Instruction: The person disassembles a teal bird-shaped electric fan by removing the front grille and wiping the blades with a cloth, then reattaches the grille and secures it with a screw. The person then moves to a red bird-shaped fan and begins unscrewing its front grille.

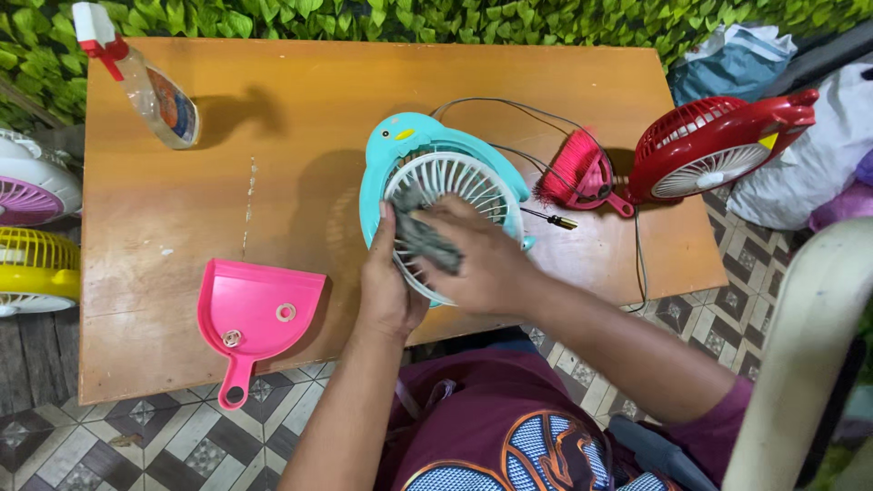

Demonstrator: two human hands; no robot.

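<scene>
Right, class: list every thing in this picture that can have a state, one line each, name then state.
Teal fan: tilted up on the table, grille on, held.
Grey cloth: pressed on the fan grille.
Left hand: grip on the fan's edge.
Right hand: pressing the cloth.
Red fan: standing, not held.
Pink brush: lying on the table.
Pink dustpan: lying flat, two washers in it.
Spray bottle: lying on its side.

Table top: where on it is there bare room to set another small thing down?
The widest bare wood on the table lies between the spray bottle and the teal fan, and down its left edge above the pink dustpan. It is crowded on the right: the left hand and right hand, brush, wires and red fan.
</scene>
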